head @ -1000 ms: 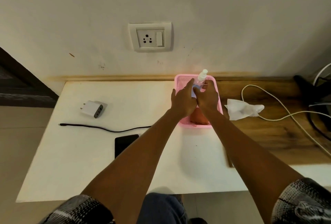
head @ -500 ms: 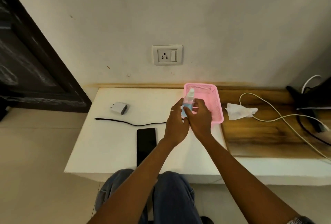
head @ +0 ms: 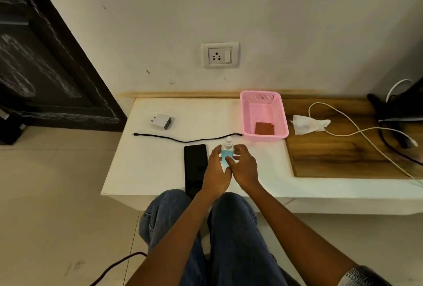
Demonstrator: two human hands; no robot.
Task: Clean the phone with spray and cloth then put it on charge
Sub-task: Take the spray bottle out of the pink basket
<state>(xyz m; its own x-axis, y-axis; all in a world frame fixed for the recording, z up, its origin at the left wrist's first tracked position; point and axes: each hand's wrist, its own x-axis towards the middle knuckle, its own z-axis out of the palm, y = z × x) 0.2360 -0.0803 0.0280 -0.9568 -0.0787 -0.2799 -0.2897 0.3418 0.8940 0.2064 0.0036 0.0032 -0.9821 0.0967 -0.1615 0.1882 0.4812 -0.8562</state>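
A small spray bottle (head: 227, 151) with a white nozzle and blue label stands upright between both my hands above the white table (head: 148, 164). My left hand (head: 216, 169) wraps its left side and my right hand (head: 243, 166) its right side. A black phone (head: 195, 166) lies flat, screen up, just left of my left hand, its near end at the table's front edge. A brown folded cloth (head: 264, 128) lies in the pink basket (head: 280, 114). The white charger plug (head: 162, 121) and black cable (head: 183, 139) lie on the table behind the phone.
A wall socket (head: 220, 55) sits above the table. On the wooden surface (head: 343, 155) to the right lie a crumpled white tissue (head: 309, 123) and a white cable (head: 357, 133). A dark door (head: 45, 57) stands at left. My knees are under the table's front edge.
Both hands lifted the spray bottle out of the pink basket and brought it toward me, beside the phone. The camera pulled back, and the brown cloth in the basket is now uncovered.
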